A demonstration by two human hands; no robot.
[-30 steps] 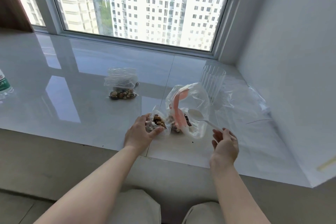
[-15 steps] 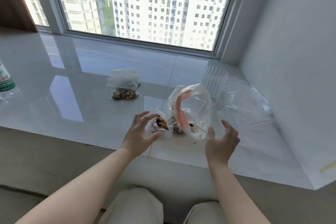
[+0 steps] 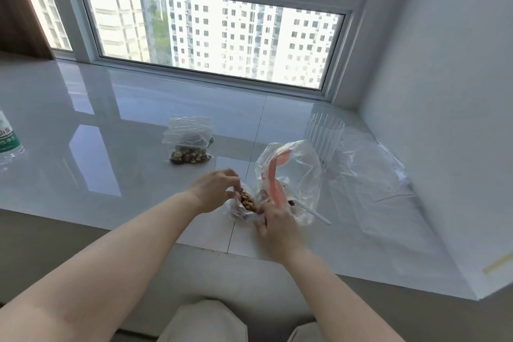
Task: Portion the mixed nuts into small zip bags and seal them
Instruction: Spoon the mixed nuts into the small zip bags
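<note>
1. The small zip bag (image 3: 244, 204) of nuts, on the sill's near edge, is pinched by left hand (image 3: 213, 193) and right hand (image 3: 273, 223).
2. Nuts may be spilled if the mouth is tilted before sealing.

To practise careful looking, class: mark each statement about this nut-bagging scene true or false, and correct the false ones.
1. Both hands are at the small bag of nuts by the near edge of the sill. True: the left hand and right hand are on its two sides.
2. The white spoon is held in the right hand. False: it lies in the large bag, handle sticking out.
3. A filled bag sits apart, farther back on the sill. True.
4. The ribbed clear cup lies on its side. False: it stands upright.
5. A water bottle stands beside the cup. False: it is at the far left edge.
</note>
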